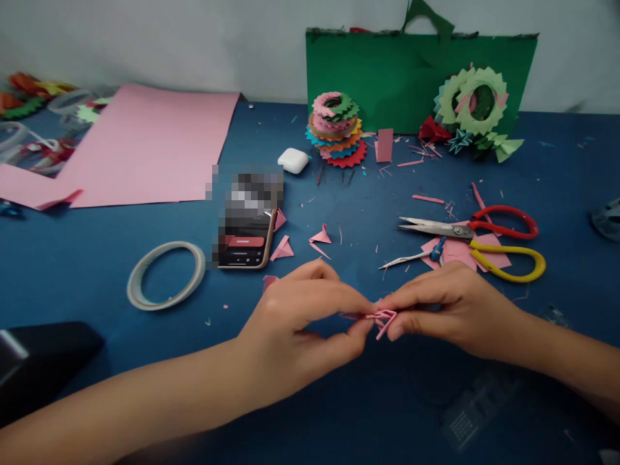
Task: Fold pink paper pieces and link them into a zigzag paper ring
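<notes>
Between my two hands is a small folded piece of pink paper (385, 316), held just above the blue table. The thumb and fingers of my left hand (300, 316) pinch its left side. From the right, my right hand (450, 310) grips the other side between thumb and forefinger. Part of the paper is hidden by the fingertips. Beyond the hands lie small pink folded triangles (283, 248) and thin paper scraps. Scissors (460, 231) with one red and one yellow handle rest behind my right hand, over pink paper pieces (458, 252) and a small blue-handled pointed tool (437, 249).
A roll of tape (133, 284) and a phone (245, 248) lie left of my hands. Behind are a white earbud case (293, 161), stacked paper rings (336, 132), a green board (372, 77) and a large pink sheet (159, 148). A black object (48, 361) stands at the near left.
</notes>
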### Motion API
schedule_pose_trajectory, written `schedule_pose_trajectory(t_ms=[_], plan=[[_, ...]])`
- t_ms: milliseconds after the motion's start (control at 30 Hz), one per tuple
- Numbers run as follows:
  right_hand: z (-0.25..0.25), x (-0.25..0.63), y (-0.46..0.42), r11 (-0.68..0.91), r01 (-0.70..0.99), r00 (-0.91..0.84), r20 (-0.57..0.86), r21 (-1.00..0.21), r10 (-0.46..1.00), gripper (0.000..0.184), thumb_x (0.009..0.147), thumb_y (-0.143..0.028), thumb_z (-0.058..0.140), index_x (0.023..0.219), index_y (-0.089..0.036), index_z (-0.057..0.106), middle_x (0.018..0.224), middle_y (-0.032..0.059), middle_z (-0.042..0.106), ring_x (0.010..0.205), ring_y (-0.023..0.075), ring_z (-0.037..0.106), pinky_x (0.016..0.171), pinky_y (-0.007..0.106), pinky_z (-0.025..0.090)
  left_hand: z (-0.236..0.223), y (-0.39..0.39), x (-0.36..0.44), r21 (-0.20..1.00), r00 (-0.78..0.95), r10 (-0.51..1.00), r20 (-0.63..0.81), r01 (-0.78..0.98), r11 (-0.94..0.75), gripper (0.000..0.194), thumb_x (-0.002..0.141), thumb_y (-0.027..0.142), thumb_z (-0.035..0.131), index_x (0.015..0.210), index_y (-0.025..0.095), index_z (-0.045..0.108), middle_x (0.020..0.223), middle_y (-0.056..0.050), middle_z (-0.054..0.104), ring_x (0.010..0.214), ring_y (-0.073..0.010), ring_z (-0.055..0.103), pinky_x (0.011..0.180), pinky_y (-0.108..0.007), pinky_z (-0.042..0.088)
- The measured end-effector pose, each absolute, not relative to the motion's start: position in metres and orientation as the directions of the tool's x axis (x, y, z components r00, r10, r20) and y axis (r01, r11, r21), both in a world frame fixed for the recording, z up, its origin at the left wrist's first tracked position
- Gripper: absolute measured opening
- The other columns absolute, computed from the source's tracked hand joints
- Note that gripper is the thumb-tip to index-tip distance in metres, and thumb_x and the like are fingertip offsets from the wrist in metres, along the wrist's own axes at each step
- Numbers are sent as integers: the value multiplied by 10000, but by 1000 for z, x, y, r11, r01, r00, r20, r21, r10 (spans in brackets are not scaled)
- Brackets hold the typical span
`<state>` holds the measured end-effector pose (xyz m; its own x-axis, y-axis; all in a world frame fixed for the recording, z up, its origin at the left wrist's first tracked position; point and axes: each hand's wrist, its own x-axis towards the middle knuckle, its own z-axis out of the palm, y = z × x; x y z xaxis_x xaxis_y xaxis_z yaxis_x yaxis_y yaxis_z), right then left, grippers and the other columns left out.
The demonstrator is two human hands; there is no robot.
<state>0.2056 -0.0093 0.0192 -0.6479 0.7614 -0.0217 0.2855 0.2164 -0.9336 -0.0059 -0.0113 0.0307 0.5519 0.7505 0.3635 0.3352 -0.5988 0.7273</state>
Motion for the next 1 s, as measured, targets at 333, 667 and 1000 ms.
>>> schedule_pose_trajectory(t_ms=[333, 667, 1000], plan=[[24, 196, -20, 53, 390, -489, -158, -919, 858, 160, 816, -331, 634, 807, -210, 738, 655, -12, 698, 568, 107, 627, 469, 159, 447, 23, -15, -5, 797, 463, 834, 300, 359, -486, 173, 727, 54, 678, 833, 188, 706, 682, 23, 700, 611, -96, 533, 529, -195, 459], [12, 193, -13, -367, 130, -506, -380, -921, 774, 103, 771, -286, 682, 827, -205, 712, 743, -10, 714, 673, 103, 656, 583, 152, 499, 18, -13, -5, 545, 533, 707, 465, 458, -703, 128, 731, 140, 699, 853, 148, 662, 694, 12, 698, 562, -91, 578, 568, -219, 471], [7, 190, -17, -344, 225, -540, -411, -911, 734, 187, 846, -284, 561, 803, -135, 666, 758, 58, 706, 694, 161, 663, 616, 243, 517, 16, -17, -11, 146, 687, 518, 510, 525, -839, 181, 758, 217, 702, 916, 135, 667, 672, 13, 710, 536, -123, 594, 473, -229, 478]])
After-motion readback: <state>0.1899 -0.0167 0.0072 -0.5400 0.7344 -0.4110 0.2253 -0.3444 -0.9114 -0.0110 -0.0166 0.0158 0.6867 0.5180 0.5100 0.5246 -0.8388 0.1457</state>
